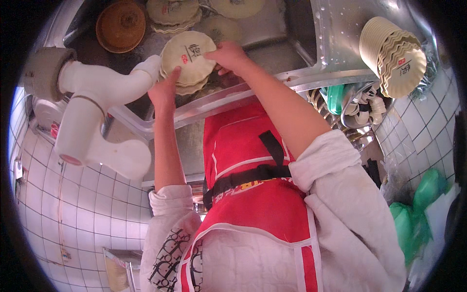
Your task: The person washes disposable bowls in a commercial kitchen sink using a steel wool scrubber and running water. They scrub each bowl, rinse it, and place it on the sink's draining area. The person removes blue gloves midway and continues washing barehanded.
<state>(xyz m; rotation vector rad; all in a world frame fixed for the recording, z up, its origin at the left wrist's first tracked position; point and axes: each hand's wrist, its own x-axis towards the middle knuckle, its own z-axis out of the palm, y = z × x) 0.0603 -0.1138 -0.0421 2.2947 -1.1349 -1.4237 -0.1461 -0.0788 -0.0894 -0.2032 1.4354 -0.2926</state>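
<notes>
Over a stainless-steel sink (pixel 297 60), both of my hands hold a small stack of cream scalloped dishes (pixel 193 69). My left hand (pixel 164 93) grips the near left rim, its thumb on top. At the right rim, my right hand (pixel 230 58) pinches the top dish, with some fingers curled underneath. Dark writing and a red mark show on the face of that dish. Behind the held stack, more cream scalloped dishes (pixel 173 12) lie in the sink. A brown round bowl (pixel 120 27) rests at the sink's far left.
A white plastic pipe (pixel 109 84) juts close beside my left hand. Leaning on the right-hand steel ledge (pixel 343 54) is a tall stack of scalloped dishes (pixel 392 54). Below that ledge is a metal basket (pixel 350 118) of mixed items. Green plastic bags (pixel 412 219) hang at right.
</notes>
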